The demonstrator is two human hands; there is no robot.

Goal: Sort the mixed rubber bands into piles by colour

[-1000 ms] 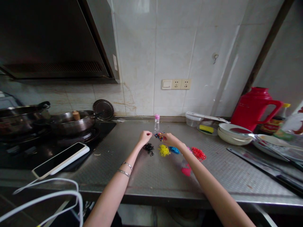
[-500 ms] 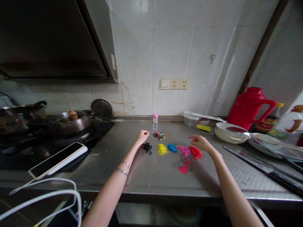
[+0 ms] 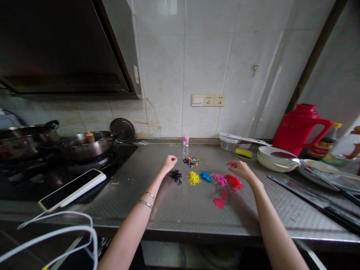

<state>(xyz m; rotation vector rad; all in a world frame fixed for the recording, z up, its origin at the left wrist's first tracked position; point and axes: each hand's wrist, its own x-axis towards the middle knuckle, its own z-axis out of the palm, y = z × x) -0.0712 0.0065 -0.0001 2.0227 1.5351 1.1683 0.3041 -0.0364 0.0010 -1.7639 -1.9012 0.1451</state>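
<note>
Small piles of what look like rubber bands lie on the metal counter, sorted by colour. My left hand (image 3: 169, 164) is closed, fingertips together, just above the black pile (image 3: 176, 176); anything in it is too small to make out. Over the red pile (image 3: 234, 182) hovers my right hand (image 3: 239, 169), fingers stretched toward the left and apart, with nothing visible in them. Between the hands are a yellow pile (image 3: 194, 178), a blue pile (image 3: 206, 176) and a pink pile (image 3: 219, 179). A mixed-colour pile (image 3: 191, 161) sits behind them, near a small clear bottle with a pink cap (image 3: 185, 145).
A red heart-shaped patch (image 3: 220, 199) is on the counter (image 3: 180, 213) in front. To the left, a phone (image 3: 71, 189) lies by the stove with pans (image 3: 87, 148). Bowls (image 3: 275, 163), a knife (image 3: 303, 195), a yellow sponge (image 3: 243, 153) and a red thermos (image 3: 299, 129) are right.
The view has shifted slightly, so the counter things appear a little further right. Both hands keep nearly the same pose and place; no pile has visibly changed.
</note>
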